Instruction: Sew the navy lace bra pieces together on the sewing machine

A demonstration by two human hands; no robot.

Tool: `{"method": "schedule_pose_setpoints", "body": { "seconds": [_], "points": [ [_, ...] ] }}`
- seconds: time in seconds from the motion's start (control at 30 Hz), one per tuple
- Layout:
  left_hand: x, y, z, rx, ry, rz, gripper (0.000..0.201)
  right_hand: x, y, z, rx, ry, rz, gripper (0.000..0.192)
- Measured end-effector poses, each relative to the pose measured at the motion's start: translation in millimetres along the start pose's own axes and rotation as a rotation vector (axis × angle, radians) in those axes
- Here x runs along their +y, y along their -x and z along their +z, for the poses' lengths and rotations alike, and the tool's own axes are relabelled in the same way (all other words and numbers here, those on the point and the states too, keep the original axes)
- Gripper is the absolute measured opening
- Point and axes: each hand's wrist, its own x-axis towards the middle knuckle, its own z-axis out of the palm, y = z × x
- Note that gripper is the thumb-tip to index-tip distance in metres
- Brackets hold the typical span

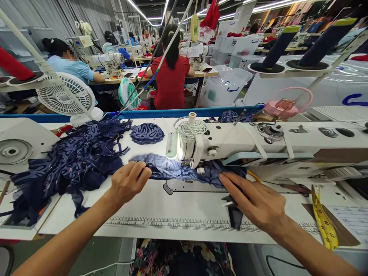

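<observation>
Left hand (128, 182) pinches the navy patterned fabric (172, 170) closed at its left end; right hand (254, 201) lies flat, fingers extended, on its right end. I keep both tensions even so it feeds straight under the sewing machine (244, 147), whose needle is apparently hidden.

Two hands work at the table: the left hand (128, 182) and the right hand (254, 199). One white sewing machine (258, 143) stands before them, with one blue patterned fabric piece (172, 168) under its head. One heap of dark blue fabric pieces (71, 161) lies to the left, and one rounded blue cup piece (147, 133) sits apart behind it. Two small fans show: one white fan (64, 96) and one green fan (128, 92). One yellow measuring tape (323, 218) lies at the right. Two dark thread cones (278, 46) stand up on the right rack.
</observation>
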Motion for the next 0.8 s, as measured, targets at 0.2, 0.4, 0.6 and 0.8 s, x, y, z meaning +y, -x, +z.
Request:
{"method": "schedule_pose_setpoints", "body": {
  "seconds": [0.2,0.4,0.6,0.8],
  "points": [
    [32,33,-21.8,-0.462,0.246,0.043,0.038,-22,24,-2,-0.430,-0.356,-0.009,0.031],
    [95,26,-5.4,-0.221,0.579,0.067,0.060,-47,3,25,-0.440,-0.597,0.086,0.047],
    [116,24,12.0,-0.367,0.653,0.000,0.055,-49,-2,40,-0.650,-0.552,0.135,0.041],
    [111,20,16.0,-0.407,0.707,0.032,0.058,-45,-27,53,-0.627,-0.680,0.364,0.031]
  ]
}}
